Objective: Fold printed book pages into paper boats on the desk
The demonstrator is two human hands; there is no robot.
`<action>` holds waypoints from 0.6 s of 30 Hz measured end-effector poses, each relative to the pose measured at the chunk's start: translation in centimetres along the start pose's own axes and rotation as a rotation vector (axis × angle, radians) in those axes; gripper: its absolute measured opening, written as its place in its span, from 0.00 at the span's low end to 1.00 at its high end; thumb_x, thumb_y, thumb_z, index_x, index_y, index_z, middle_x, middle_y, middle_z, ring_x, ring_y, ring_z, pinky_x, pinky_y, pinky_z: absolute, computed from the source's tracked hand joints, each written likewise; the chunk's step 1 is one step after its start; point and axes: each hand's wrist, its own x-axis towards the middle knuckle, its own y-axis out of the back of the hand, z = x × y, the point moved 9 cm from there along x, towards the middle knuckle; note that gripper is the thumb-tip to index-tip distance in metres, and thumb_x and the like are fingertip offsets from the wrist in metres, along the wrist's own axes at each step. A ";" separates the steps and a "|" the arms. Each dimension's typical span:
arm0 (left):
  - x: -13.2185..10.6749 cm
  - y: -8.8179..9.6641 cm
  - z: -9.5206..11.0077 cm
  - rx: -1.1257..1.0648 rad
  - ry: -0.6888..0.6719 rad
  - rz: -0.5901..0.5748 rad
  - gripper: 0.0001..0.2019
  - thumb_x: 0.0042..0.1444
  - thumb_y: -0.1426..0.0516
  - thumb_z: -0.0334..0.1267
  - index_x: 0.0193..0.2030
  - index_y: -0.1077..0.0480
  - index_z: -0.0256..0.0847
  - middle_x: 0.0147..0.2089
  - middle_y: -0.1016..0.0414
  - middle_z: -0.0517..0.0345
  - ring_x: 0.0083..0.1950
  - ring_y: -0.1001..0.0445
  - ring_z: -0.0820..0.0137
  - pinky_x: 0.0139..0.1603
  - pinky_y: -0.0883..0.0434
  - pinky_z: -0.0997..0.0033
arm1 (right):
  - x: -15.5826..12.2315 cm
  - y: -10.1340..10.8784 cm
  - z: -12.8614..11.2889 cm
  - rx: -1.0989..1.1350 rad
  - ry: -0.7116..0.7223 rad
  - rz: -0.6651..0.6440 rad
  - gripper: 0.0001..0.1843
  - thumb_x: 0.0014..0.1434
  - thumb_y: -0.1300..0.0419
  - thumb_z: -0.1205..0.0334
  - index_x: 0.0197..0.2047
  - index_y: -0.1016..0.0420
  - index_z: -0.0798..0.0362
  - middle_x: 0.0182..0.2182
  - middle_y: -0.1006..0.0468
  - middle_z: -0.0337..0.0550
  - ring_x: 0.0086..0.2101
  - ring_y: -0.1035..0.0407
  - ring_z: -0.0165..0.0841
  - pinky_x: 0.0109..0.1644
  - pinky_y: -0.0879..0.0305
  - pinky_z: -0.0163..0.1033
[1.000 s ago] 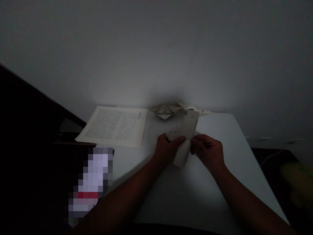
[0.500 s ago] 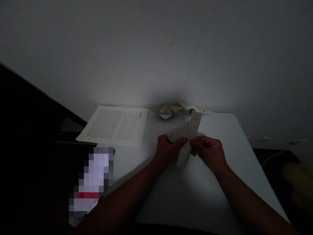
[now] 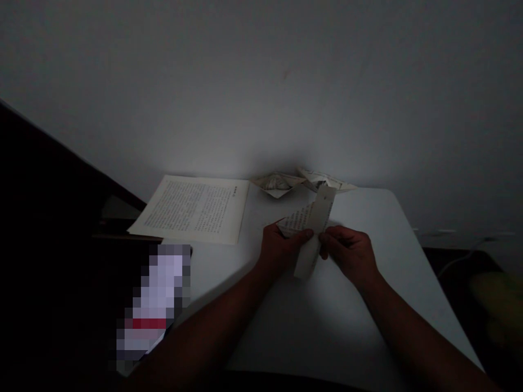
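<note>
A folded sheet of printed paper (image 3: 316, 218) is held up over the table, a triangular part to the left and a long flat strip along its right side. My left hand (image 3: 281, 245) is closed on its left part, thumb pressed on the strip. At the strip's right edge, the thumb and fingers of my right hand (image 3: 347, 250) pinch the paper. Behind it, against the wall, sit two folded paper boats (image 3: 277, 185), the right one (image 3: 337, 184) partly covered by the held paper.
Printed sheets (image 3: 192, 209) lie flat at the table's back left. A pixelated lit device (image 3: 157, 288) is at the left edge of the white table (image 3: 379, 218). The grey wall (image 3: 261, 109) rises behind. A cable and something yellowish (image 3: 498, 305) show dimly at right.
The strip of the folded paper has tilted and shifted very slightly left. Both hands keep nearly the same place and grip.
</note>
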 end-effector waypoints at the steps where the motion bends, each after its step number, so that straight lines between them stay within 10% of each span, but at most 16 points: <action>1: 0.0 0.0 -0.1 0.003 -0.001 0.001 0.14 0.42 0.34 0.41 0.32 0.25 0.32 0.32 0.22 0.52 0.30 0.25 0.69 0.30 0.28 0.71 | 0.0 0.0 0.0 0.003 -0.004 0.002 0.10 0.50 0.35 0.56 0.24 0.25 0.53 0.15 0.28 0.36 0.17 0.35 0.28 0.22 0.38 0.35; 18: -0.1 0.0 0.1 0.009 0.000 0.004 0.13 0.42 0.34 0.41 0.30 0.25 0.32 0.30 0.23 0.54 0.27 0.27 0.71 0.27 0.30 0.74 | 0.1 0.1 0.4 -0.005 -0.009 -0.001 0.10 0.51 0.35 0.57 0.24 0.25 0.54 0.15 0.28 0.36 0.17 0.36 0.26 0.22 0.40 0.33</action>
